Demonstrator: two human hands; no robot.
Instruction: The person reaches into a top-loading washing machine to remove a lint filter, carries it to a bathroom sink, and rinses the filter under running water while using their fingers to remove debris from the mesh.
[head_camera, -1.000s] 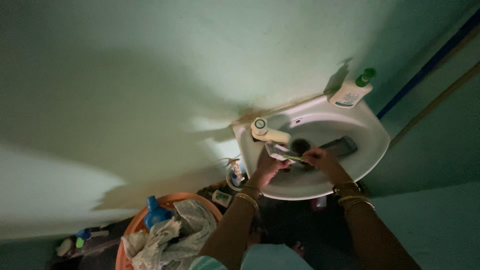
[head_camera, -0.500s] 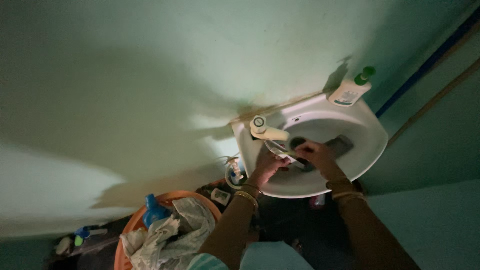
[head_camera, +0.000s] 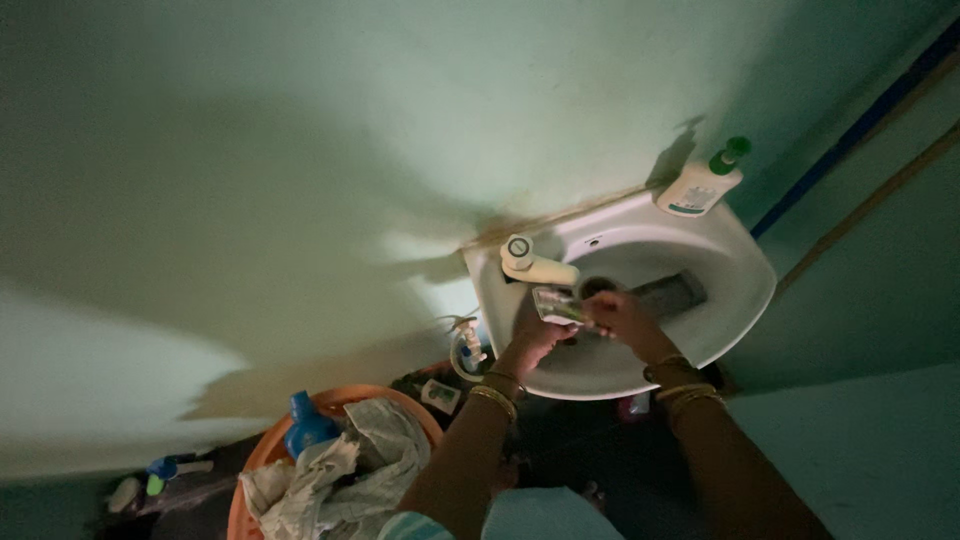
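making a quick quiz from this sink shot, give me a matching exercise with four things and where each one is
Things:
1. pump bottle
2. tap
3. orange tub
4. small packet

Places:
A. on the floor, full of cloth
B. at the back left of the sink
C. held over the basin
D. on the sink's back rim, by the wall

Pairs: 1-D, 2-B, 3-A, 4-C

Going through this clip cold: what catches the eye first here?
The white wash basin on the green wall, right of centre, where the left hand and right hand meet over a small flat object below the tap. A pump bottle stands on the basin's rim; an orange tub of cloths sits lower left.
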